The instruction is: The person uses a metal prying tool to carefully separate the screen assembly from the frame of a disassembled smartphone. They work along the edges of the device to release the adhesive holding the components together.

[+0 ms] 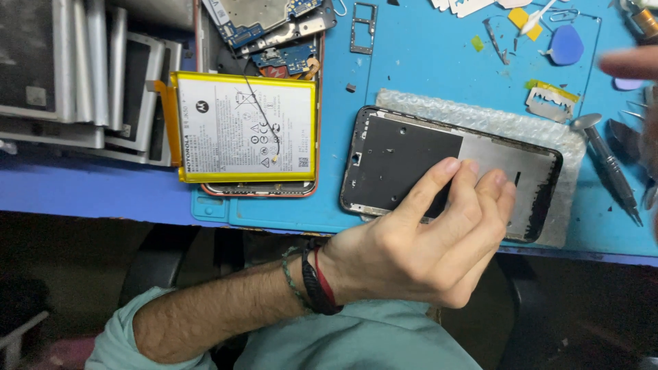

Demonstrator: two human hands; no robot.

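Far left edge: stack of grey flat phone screens and frames, set aside on the counter.
Opened phone: red-rimmed handset shell near the counter's front edge, back already off; yellow-bordered white battery lies on it, with loose blue circuit boards at the back edge.
Centre: black rectangular phone mid-frame, stripped of screen, resting on a strip of bubble wrap over the blue mat.
Left hand: fingertips pressing on the frame's dark panel, not closed around it.
Right hand: blurred at the right edge; grip unclear.
Remaining, by my judgement: the frame is bare, and reassembly is not begun.
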